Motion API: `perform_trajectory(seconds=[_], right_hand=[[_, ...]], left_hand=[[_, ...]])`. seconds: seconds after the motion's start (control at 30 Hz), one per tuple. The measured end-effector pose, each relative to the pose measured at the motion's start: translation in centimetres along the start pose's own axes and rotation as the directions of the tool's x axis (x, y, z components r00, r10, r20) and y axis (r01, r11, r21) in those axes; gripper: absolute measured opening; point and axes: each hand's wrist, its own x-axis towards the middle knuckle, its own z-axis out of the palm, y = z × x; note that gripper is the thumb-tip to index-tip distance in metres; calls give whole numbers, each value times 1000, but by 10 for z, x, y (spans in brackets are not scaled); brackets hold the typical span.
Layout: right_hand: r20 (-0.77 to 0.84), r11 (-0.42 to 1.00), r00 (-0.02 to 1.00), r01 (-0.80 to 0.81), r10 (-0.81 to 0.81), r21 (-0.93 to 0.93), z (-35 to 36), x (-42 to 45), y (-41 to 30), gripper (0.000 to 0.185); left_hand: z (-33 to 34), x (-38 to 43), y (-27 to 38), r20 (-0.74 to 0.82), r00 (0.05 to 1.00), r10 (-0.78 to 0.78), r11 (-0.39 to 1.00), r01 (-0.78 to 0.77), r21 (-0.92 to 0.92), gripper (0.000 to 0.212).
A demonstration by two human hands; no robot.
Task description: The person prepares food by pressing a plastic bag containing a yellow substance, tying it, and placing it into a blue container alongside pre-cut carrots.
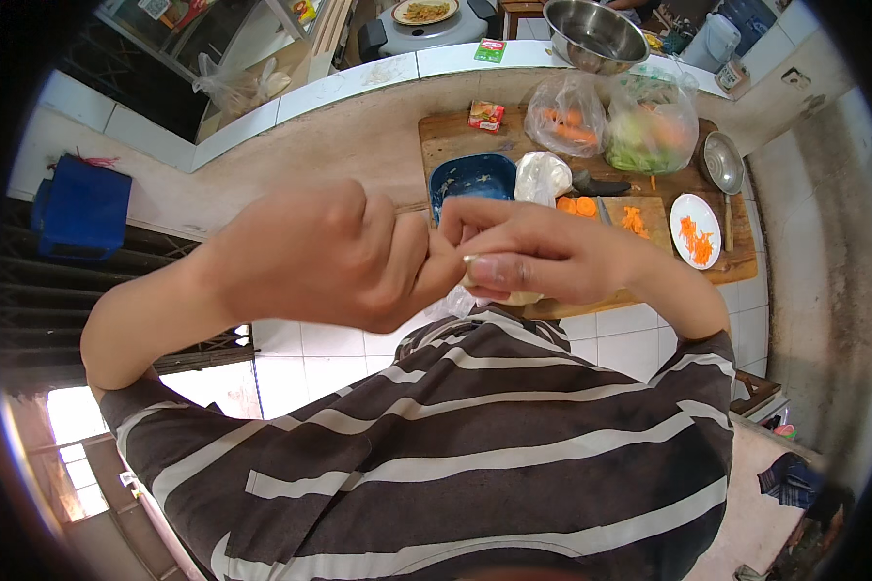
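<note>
My left hand (334,254) is curled, its fingertips meeting those of my right hand (552,247) in front of my striped shirt. A small pale piece (468,271), perhaps a garlic clove, shows at my right thumb and fingers; whether the left fingers grip it too is hidden. Behind the hands are a dark blue tub (491,173), a white plastic bag (543,176) and carrot pieces (586,207). Carrot strips (634,221) lie on a cutting board (652,212) near a knife blade (603,211). More strips fill part of a white plate (677,215).
The wooden table (741,263) also bears a bag of carrots (565,123), a bag of green vegetables (647,141), a red box (486,116) and a metal ladle (724,161). A steel bowl (596,36) and green packet (490,50) stand on the tiled ledge (385,72) behind.
</note>
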Motion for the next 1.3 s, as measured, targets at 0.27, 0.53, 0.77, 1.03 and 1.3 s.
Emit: perform_trajectory(seconds=[0.27, 0.53, 0.77, 1.03, 1.3], right_hand=[[37, 978, 999, 10, -3, -209, 2, -13, 6, 32], [-620, 676, 753, -341, -219, -653, -3, -11, 109, 21], [-420, 506, 698, 94, 581, 857, 68, -15, 182, 48], [-551, 276, 630, 486, 548, 829, 94, -31, 202, 19], [-603, 228, 580, 590, 549, 775, 77, -63, 176, 13]], left_hand=[[9, -9, 16, 45, 998, -52, 981, 60, -183, 28], [147, 9, 73, 739, 612, -281, -753, 337, -565, 26], [190, 38, 161, 401, 428, -810, -278, 322, -905, 21], [149, 67, 220, 724, 401, -561, -431, 605, -669, 20], [140, 106, 225, 600, 408, -688, -494, 342, -799, 13]])
